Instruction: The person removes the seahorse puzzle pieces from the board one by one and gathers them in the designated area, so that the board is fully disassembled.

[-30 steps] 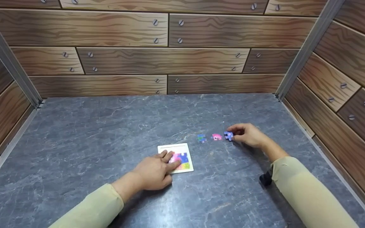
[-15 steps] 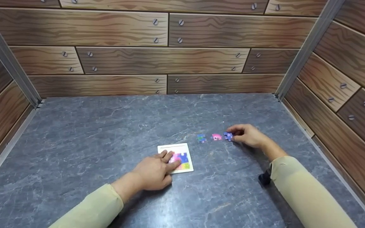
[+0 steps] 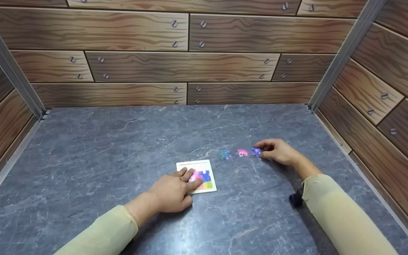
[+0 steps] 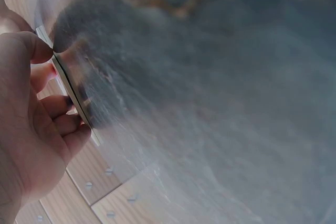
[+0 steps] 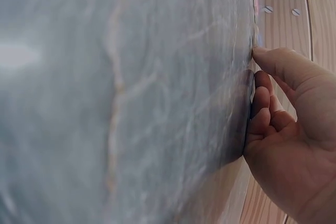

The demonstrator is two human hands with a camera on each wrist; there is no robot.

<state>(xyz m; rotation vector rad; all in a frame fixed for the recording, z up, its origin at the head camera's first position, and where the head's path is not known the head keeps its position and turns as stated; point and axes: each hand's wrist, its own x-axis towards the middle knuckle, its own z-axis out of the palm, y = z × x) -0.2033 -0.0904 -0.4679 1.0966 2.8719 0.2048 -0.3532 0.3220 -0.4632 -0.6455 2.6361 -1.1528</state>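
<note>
In the head view my left hand (image 3: 172,191) rests on a white-framed jigsaw puzzle board (image 3: 194,165), its fingers spread over the pink, blue and yellow-green pieces inside. The palm covers the board's lower left part. The left wrist view shows that hand (image 4: 37,114) along the board's thin edge. Farther right, my right hand (image 3: 278,151) pinches a blue-purple puzzle piece (image 3: 256,152) between thumb and fingers, low at the tabletop. From the right wrist, the hand (image 5: 294,114) has its fingers curled against the table.
Two loose puzzle pieces lie left of the right hand: a pink one (image 3: 242,153) and a blue-green one (image 3: 225,154). The grey marbled table (image 3: 119,138) is bounded by wood-patterned walls (image 3: 136,67) at the back and both sides.
The blue-purple puzzle piece has turned slightly between the right hand's fingers, staying in almost the same spot. My left hand and the board have not moved.
</note>
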